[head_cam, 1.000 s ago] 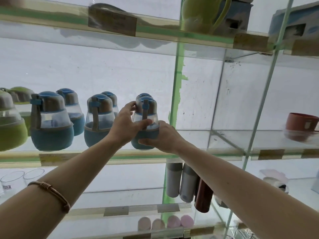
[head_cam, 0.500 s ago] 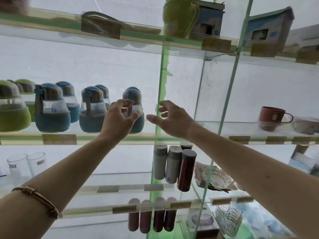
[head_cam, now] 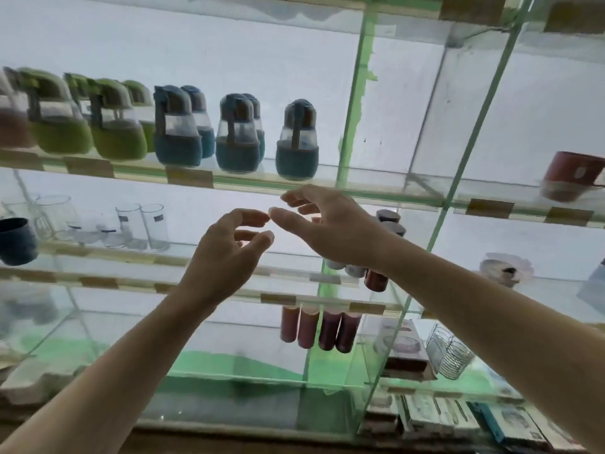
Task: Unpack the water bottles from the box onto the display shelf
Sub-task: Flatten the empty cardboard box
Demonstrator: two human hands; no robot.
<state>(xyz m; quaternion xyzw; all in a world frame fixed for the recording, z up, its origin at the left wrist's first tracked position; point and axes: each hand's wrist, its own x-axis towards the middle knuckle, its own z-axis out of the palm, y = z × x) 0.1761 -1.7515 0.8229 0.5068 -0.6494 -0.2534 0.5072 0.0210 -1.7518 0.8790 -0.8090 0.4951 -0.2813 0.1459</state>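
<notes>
Where visible, glass shelf (head_cam: 370,192), white wall (head_cam: 262,60).

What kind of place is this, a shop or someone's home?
Most likely a shop selling housewares. Glass display shelves carry label strips along their front edges, and goods stand in matching rows: blue water bottles, green water bottles, clear drinking glasses. Boxed stock sits lower right.

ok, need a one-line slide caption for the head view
Both hands, left and right, hang empty below the glass shelf where the rightmost blue bottle stands.
</notes>
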